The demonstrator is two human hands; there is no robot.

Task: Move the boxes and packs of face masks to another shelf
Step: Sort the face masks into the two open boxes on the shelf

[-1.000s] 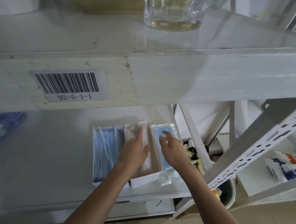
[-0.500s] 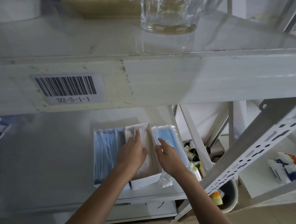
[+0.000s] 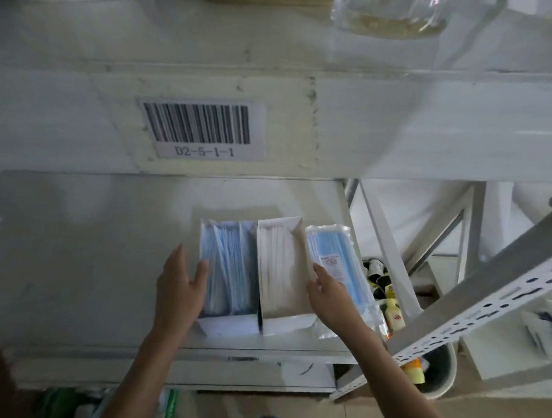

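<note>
Where boxes (image 3: 258, 272) sit: pale shelf (image 3: 89, 263).

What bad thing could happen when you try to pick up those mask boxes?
The left hand and right hand flank two open boxes: the blue mask box and white mask box. Squeezed together and lifted, one might slip and spill masks. The plastic mask pack lies near the shelf edge, so a nudge could drop it toward the bin below.
</note>
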